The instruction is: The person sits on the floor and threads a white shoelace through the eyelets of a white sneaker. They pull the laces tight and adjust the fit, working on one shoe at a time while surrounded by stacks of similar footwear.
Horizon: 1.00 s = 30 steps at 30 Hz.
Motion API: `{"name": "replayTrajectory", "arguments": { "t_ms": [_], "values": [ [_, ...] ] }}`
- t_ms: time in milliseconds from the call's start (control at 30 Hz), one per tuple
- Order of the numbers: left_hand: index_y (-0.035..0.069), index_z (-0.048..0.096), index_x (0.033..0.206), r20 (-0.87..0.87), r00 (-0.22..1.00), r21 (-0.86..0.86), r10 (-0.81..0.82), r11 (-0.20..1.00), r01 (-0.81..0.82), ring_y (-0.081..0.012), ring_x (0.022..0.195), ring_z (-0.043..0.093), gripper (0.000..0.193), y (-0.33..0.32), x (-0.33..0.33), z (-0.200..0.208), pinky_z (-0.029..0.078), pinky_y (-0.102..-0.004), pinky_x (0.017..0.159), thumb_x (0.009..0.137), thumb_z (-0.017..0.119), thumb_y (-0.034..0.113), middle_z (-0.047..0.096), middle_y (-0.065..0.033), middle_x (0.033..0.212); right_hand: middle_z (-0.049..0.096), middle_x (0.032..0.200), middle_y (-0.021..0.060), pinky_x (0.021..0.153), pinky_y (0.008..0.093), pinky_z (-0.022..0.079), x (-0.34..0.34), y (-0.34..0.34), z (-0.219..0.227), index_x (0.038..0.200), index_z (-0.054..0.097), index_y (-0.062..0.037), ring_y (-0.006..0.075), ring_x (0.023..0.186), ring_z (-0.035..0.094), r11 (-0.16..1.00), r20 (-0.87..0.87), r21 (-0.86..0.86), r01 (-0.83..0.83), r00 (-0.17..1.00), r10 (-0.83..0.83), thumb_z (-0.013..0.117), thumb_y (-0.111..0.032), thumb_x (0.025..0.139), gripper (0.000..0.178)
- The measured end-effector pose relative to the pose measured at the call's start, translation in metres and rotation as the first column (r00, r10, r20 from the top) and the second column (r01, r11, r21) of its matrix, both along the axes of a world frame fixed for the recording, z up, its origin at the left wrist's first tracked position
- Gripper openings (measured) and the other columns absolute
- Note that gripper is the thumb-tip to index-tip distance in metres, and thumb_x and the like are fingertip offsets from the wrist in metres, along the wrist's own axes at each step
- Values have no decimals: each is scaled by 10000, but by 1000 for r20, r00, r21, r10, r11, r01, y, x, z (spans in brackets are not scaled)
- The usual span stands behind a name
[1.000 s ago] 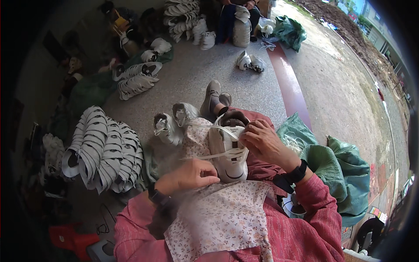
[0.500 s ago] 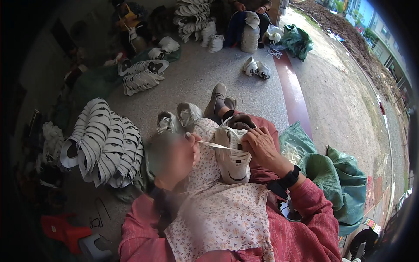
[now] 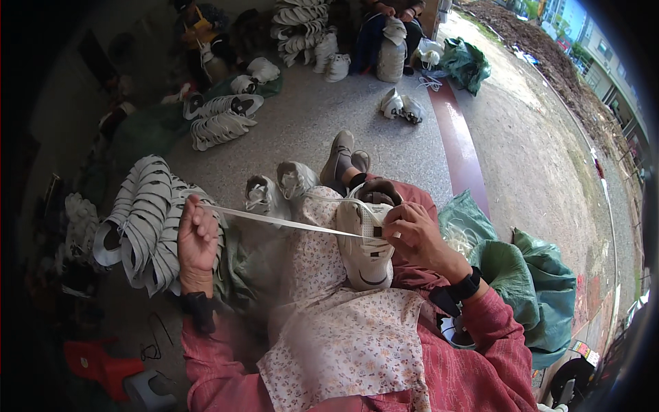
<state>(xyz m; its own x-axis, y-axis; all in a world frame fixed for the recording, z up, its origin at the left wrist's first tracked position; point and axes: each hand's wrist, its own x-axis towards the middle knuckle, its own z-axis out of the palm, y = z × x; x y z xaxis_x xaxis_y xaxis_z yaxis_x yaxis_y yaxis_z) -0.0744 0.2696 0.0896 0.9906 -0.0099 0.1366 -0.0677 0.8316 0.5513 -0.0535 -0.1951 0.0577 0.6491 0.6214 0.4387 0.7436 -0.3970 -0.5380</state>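
Note:
A white shoe upper (image 3: 366, 264) with a brown lining rests on my lap, its toe end towards me. My left hand (image 3: 198, 237) is raised to the left, its fingers closed on the end of a flat white shoelace (image 3: 281, 221). The lace stretches taut from there across to the eyelet area of the upper. My right hand (image 3: 419, 237) grips the right edge of the upper beside the lacing, fingertips pinched. Another stretch of lace loops over the upper's far end. Beneath the upper lies my floral apron (image 3: 357, 336).
Two laced shoe uppers (image 3: 296, 180) lie just past my left knee. Left of them stand large nested stacks of white uppers (image 3: 147, 226). Green sacks (image 3: 542, 295) sit at my right, with loose laces (image 3: 458, 240) on one. A red stool (image 3: 99, 367) is lower left. Two people work farther off.
My left hand has moved far out to the left, drawing the lace into a long straight line. My right hand stays at the upper with its fingers slightly shifted.

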Motion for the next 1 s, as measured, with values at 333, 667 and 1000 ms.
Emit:
{"name": "replayTrajectory", "arguments": {
  "t_ms": [333,667,1000],
  "values": [
    [3,611,1198,51,999,200,13,980,-23,-94,603,536,262,-18,11,28,456,-226,489,1063,550,220,567,-8,770,573,1156,87,1037,460,401,-10,4,8,980,666,-87,330,1139,541,991,86,-125,50,996,-39,767,-73,777,227],
    [20,402,1514,164,984,983,-74,91,-157,-156,940,617,736,-120,11,0,535,-248,705,889,769,143,616,-52,1096,565,1217,65,1170,501,256,-8,7,17,927,661,-99,287,1221,512,996,-245,17,-89,965,91,759,-87,827,141],
    [83,406,1524,404,764,880,-503,-16,-475,-379,1411,402,871,-214,36,-9,289,-465,1197,789,828,286,471,-179,1480,573,1185,120,1055,492,422,-28,5,-12,1009,655,-73,321,1183,552,966,23,73,250,967,-252,741,30,737,304]
  ]
}}
